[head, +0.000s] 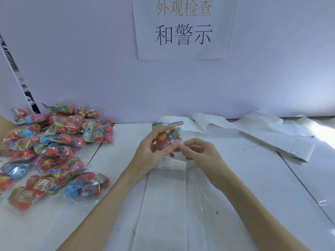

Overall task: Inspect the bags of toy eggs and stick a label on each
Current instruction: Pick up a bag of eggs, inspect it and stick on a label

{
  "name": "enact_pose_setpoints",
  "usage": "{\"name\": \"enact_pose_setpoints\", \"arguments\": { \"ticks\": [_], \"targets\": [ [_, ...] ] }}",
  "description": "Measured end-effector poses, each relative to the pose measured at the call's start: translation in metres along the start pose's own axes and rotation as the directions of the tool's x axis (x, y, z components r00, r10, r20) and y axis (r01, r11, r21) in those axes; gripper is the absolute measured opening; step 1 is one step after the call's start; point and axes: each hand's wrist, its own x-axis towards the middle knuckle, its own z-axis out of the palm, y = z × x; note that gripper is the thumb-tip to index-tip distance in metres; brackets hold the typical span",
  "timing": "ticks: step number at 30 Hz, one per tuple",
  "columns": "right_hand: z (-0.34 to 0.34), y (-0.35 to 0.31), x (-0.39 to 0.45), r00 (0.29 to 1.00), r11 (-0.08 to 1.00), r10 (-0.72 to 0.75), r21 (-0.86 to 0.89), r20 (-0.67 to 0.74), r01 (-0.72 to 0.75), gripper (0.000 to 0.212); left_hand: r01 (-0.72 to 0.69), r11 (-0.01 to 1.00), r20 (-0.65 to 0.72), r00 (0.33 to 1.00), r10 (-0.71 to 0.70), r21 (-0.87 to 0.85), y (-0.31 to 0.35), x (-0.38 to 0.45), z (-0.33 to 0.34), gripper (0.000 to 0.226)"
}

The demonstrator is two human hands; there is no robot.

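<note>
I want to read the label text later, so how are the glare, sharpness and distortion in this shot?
Head view: strong glare blows out the table at the right edge; the warning label at the right hand shows its heading, the small print too soft to read; the left hand holds the bag; wide-angle bending curves the table edges; the wall sign is sharp.

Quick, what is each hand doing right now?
Left hand: holds a bag of toy eggs.
Right hand: pinches a warning label against the bag.
</note>
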Motion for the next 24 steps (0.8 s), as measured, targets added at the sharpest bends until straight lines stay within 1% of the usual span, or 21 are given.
{"name": "enact_pose_setpoints", "arguments": {
  "ticks": [2,4,5,6,7,8,9,10,11,12,13,14,15,16,17,18,19,20,21,22,24],
  "targets": [
    [-0.004,-0.004,0.000,0.999,0.999,-0.011,0.046,-0.040,0.013,0.030,0.015,0.998,-0.020,1.000,-0.014,0.057,0.002,-0.001,-0.001,0.043],
    [-0.015,-0.013,0.001,0.997,0.990,-0.019,0.137,-0.080,0.030,0.030,0.027,0.995,-0.080,0.997,-0.019,0.097,0.004,-0.001,-0.001,0.041],
    [-0.021,-0.019,0.000,0.997,0.967,-0.027,0.250,-0.066,0.043,0.029,0.029,0.996,-0.128,0.992,-0.019,0.081,0.004,-0.001,-0.001,0.044],
    [-0.028,-0.025,-0.002,0.998,0.895,-0.063,0.442,-0.004,0.058,0.024,0.033,0.998,-0.174,0.984,-0.023,0.053,0.004,0.000,-0.001,0.048],
    [-0.035,-0.030,-0.004,0.983,0.741,-0.155,0.670,0.093,0.054,0.020,0.036,0.999,-0.210,0.977,-0.030,0.028,0.003,0.000,-0.002,0.052],
    [-0.041,-0.034,-0.008,0.940,0.516,-0.292,0.857,0.175,0.001,0.022,0.044,0.999,-0.241,0.970,-0.037,0.021,0.002,0.001,-0.002,0.055],
    [-0.045,-0.038,-0.012,0.874,0.306,-0.428,0.947,0.230,-0.099,0.032,0.056,0.998,-0.270,0.962,-0.046,0.027,0.001,0.002,-0.003,0.058],
    [-0.048,-0.041,-0.016,0.829,0.201,-0.503,0.966,0.244,-0.163,0.044,0.065,0.997,-0.297,0.954,-0.052,0.033,0.000,0.002,-0.003,0.061],
    [-0.051,-0.043,-0.019,0.803,0.170,-0.535,0.965,0.263,-0.202,0.051,0.071,0.996,-0.325,0.944,-0.053,0.045,0.000,0.002,-0.003,0.062],
    [-0.052,-0.043,-0.020,0.772,0.178,-0.559,0.953,0.303,-0.246,0.054,0.070,0.996,-0.356,0.934,-0.043,0.062,-0.001,0.002,-0.002,0.062],
    [-0.051,-0.041,-0.020,0.748,0.211,-0.568,0.939,0.343,-0.271,0.054,0.063,0.994,-0.395,0.918,-0.023,0.090,-0.001,0.003,-0.002,0.059],
    [-0.049,-0.038,-0.019,0.740,0.250,-0.557,0.926,0.377,-0.284,0.052,0.053,0.989,-0.438,0.899,0.014,0.141,0.000,0.003,-0.003,0.055],
    [-0.046,-0.034,-0.018,0.750,0.280,-0.525,0.913,0.404,-0.296,0.050,0.048,0.973,-0.482,0.873,0.069,0.225,0.001,0.003,-0.007,0.050],
    [-0.042,-0.031,-0.017,0.765,0.302,-0.485,0.903,0.423,-0.307,0.048,0.061,0.929,-0.521,0.840,0.150,0.365,0.000,0.003,-0.015,0.042],
    [-0.038,-0.029,-0.015,0.782,0.324,-0.442,0.891,0.440,-0.318,0.047,0.112,0.820,-0.541,0.800,0.260,0.561,0.000,0.003,-0.026,0.031],
    [-0.035,-0.026,-0.012,0.782,0.338,-0.411,0.875,0.468,-0.346,0.046,0.203,0.640,-0.524,0.771,0.362,0.741,-0.002,0.003,-0.038,0.022],
    [-0.032,-0.023,-0.010,0.774,0.338,-0.391,0.860,0.498,-0.382,0.046,0.314,0.445,-0.502,0.763,0.407,0.838,-0.004,0.002,-0.051,0.023],
    [-0.030,-0.020,-0.009,0.770,0.342,-0.374,0.849,0.517,-0.403,0.044,0.410,0.297,-0.502,0.774,0.386,0.862,-0.007,-0.001,-0.063,0.033],
    [-0.029,-0.019,-0.007,0.786,0.369,-0.342,0.843,0.515,-0.392,0.041,0.479,0.203,-0.520,0.795,0.313,0.854,-0.010,-0.003,-0.072,0.042],
    [-0.028,-0.017,-0.005,0.821,0.430,-0.301,0.837,0.486,-0.338,0.036,0.525,0.143,-0.544,0.807,0.230,0.839,-0.013,-0.006,-0.078,0.047],
    [-0.025,-0.013,-0.004,0.885,0.536,-0.241,0.815,0.398,-0.220,0.035,0.573,0.053,-0.576,0.813,0.087,0.818,-0.018,-0.009,-0.082,0.044]
  ]
}}
